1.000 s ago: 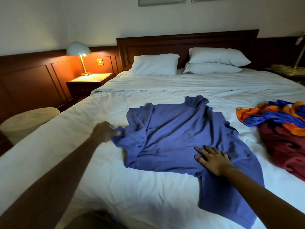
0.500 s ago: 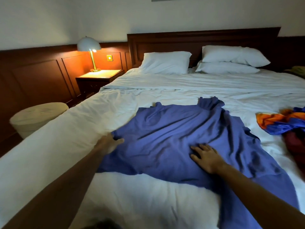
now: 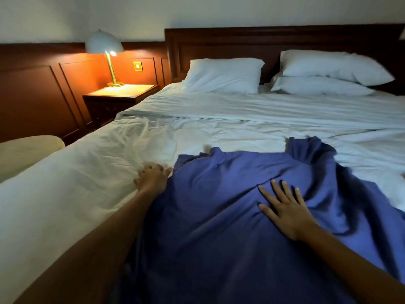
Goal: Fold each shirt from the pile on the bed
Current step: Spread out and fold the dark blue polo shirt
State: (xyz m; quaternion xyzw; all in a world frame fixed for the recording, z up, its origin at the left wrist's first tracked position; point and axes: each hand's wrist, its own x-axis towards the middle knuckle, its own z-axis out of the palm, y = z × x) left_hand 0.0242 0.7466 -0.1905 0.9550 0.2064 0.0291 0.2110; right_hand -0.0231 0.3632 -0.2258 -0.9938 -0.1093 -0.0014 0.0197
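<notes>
A blue shirt (image 3: 219, 216) lies spread over the white bed (image 3: 87, 194), its collar end (image 3: 306, 145) pointing toward the pillows. My left hand (image 3: 151, 178) sits at the shirt's left edge, fingers curled, thumb against the cloth, pinching that edge. My right hand (image 3: 285, 209) rests flat on the middle of the shirt with straight, spread fingers, pressing it onto the bed. The shirt's lower part runs out of the frame beneath my arms. The pile of other shirts is out of view.
Three white pillows (image 3: 223, 75) lean against the dark wooden headboard (image 3: 263, 40). A lit lamp (image 3: 105, 47) stands on the nightstand (image 3: 120, 93) left of the bed. A pale round stool (image 3: 26, 150) sits by the bed's left side.
My left hand has drawn the shirt's left side outward, so the bunched cloth now lies flatter. The view moved closer and swung left, and the colourful pile at the right left the frame.
</notes>
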